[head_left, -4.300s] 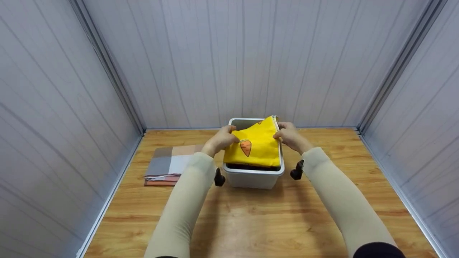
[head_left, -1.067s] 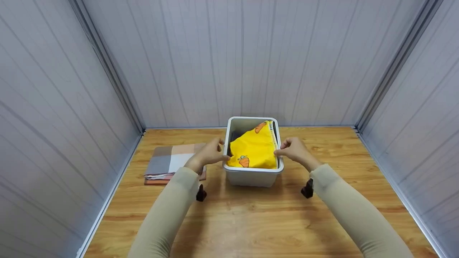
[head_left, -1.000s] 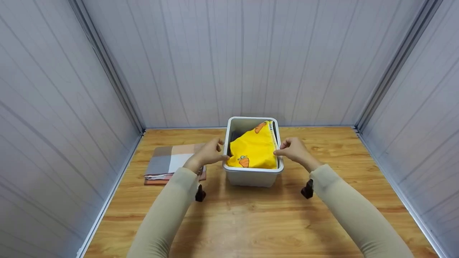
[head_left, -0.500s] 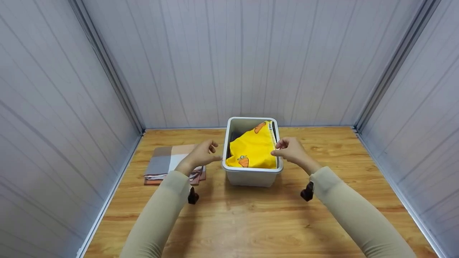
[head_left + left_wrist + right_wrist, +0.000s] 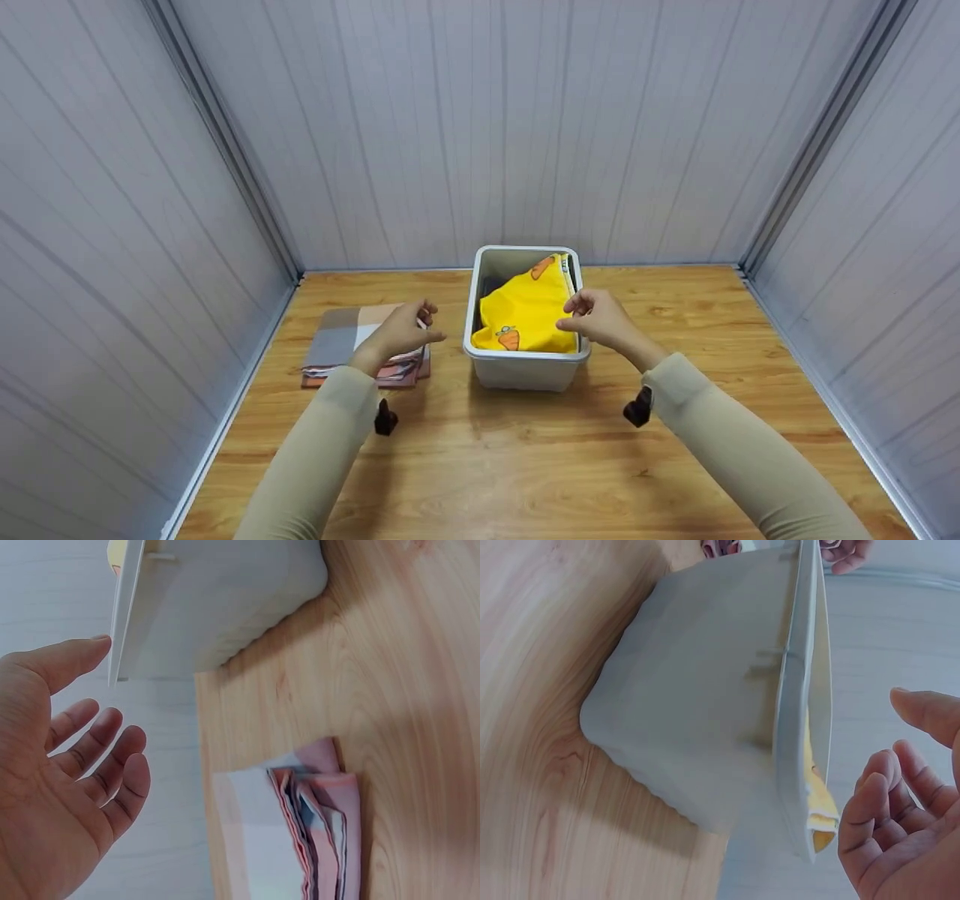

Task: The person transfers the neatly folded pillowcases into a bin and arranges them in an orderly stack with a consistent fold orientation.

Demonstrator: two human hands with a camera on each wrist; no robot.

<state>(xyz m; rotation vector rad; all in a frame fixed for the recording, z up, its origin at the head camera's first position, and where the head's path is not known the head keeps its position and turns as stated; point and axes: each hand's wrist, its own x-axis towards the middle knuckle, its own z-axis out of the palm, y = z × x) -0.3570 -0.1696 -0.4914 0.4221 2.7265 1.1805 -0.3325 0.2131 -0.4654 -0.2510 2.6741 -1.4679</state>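
A yellow cloth [image 5: 525,311] printed with orange carrots lies inside a pale grey plastic bin [image 5: 523,373], its hemmed edge along the bin's right wall. My right hand [image 5: 602,321] hovers at the bin's right rim, fingers loosely bent around nothing; the right wrist view shows a gap between thumb and fingers. My left hand [image 5: 396,332] is over the folded checked cloth [image 5: 335,339], left of the bin, with thumb and fingers spread apart. In the left wrist view the palm [image 5: 45,817] is bare, and the folded cloth [image 5: 262,832] lies on the wood below.
The bin stands on a wooden surface [image 5: 480,465] near the back panel wall [image 5: 390,150]. Panel walls also rise on the left [image 5: 97,262] and right [image 5: 885,225]. Something dark [image 5: 491,285] shows inside the bin beside the yellow cloth.
Both hands held the yellow cloth over the bin earlier; it now lies lower inside, released. My left hand has moved left, away from the bin; my right hand has shifted slightly left.
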